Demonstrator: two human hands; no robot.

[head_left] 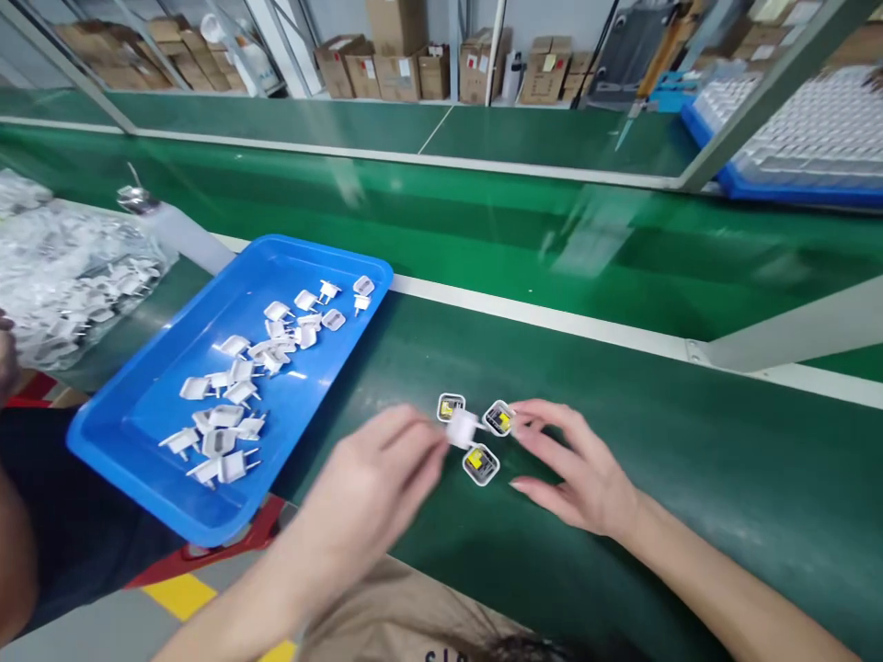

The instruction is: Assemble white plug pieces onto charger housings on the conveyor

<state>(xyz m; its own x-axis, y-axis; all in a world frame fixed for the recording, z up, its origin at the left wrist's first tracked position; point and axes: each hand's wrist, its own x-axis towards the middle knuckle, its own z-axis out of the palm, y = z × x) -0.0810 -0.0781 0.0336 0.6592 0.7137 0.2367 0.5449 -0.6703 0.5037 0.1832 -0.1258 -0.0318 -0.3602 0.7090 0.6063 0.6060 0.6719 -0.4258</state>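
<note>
My left hand (386,469), slightly blurred, pinches a white plug charger housing (461,428) over the green work surface (662,460). Close around it are three open charger housings with black and yellow parts inside: one at the back left (451,406), one at the right (499,418) and one in front (481,464). My right hand (579,469) is open, thumb and fingers apart, with its fingertips at the edge of the right housing. Whether they touch it I cannot tell. To the left, a blue tray (303,450) bears several white two-pin charger housings (241,370).
Left of the tray lie clear plastic bags (75,285) of white parts and a white bottle (183,234). Another person's arm (14,542) shows at the left edge. A metal frame post (793,322) stands at right; a blue tray of white pieces (814,188) sits behind.
</note>
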